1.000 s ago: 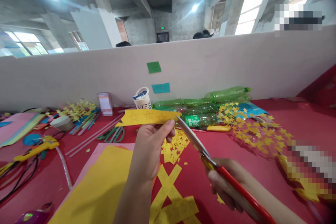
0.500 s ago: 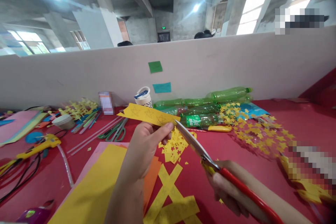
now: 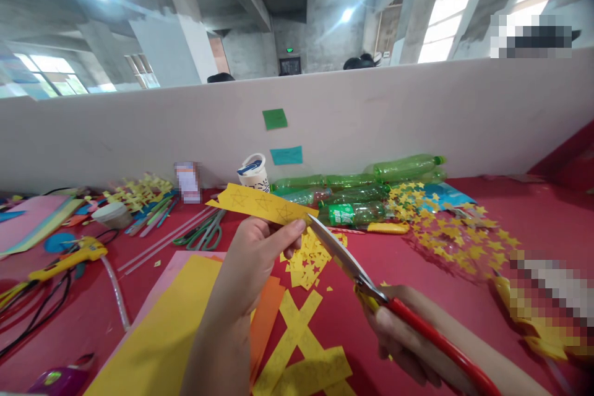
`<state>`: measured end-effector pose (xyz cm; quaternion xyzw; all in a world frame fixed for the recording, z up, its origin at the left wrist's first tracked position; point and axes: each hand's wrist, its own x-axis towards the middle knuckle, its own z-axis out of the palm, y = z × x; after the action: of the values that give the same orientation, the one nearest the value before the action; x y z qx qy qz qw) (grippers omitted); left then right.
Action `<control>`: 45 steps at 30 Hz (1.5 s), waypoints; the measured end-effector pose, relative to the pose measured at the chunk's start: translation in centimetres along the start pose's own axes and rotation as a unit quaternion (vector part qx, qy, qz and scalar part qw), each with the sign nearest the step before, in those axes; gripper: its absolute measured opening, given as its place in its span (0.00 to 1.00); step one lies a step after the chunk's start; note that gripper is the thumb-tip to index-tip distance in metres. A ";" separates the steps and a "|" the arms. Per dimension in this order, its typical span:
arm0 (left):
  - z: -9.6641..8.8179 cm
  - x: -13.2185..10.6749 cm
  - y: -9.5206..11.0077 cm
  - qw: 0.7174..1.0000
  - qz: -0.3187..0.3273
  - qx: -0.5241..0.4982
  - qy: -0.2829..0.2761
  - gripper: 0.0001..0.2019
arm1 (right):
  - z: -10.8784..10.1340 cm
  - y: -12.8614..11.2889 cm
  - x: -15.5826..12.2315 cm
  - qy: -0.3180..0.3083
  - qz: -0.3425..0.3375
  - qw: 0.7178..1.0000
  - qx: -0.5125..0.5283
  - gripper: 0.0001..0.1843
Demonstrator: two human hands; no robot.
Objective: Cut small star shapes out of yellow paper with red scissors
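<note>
Between the thumb and fingers of my left hand [image 3: 264, 250] is a yellow paper strip [image 3: 253, 203] with several stars drawn on it in outline. My right hand [image 3: 399, 328] grips a pair of red-handled scissors [image 3: 346, 253]. The blade tips touch the strip's right end, close to my left thumb. Below the strip lies a pile of yellow paper scraps [image 3: 309, 263], some with star-shaped holes. Several more yellow strips [image 3: 297, 328] lie crossed on the red table [image 3: 366, 260] between my forearms.
Yellow and orange paper sheets [image 3: 162, 322] lie under my left forearm. A yellow glue gun [image 3: 69, 260] and green-handled scissors [image 3: 206, 235] are on the left. Green plastic bottles [image 3: 403, 167], a white cup [image 3: 254, 174] and a yellow cutter [image 3: 387, 228] sit toward the partition [image 3: 185, 117]. Cut stars [image 3: 455, 235] cluster at right.
Almost nothing differs. My left forearm has shifted slightly left, and the strip and scissors stay nearly in place.
</note>
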<state>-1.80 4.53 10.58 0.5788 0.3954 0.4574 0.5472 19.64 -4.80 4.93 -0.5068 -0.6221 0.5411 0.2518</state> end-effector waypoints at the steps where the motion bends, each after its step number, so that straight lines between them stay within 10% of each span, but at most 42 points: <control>1: -0.1 0.0 0.0 1.000 -0.001 0.005 0.001 0.14 | -0.1 -0.2 0.1 -0.006 0.007 1.000 -0.003 0.31; 45: -0.8 -0.4 -0.3 0.999 -0.019 0.044 0.018 0.12 | -0.6 -2.0 -0.2 -0.019 0.043 0.998 -0.037 0.34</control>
<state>-2.66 4.41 10.24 0.5863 0.4356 0.4394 0.5230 19.53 -4.55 7.04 -0.5317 -0.6236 0.5378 0.1979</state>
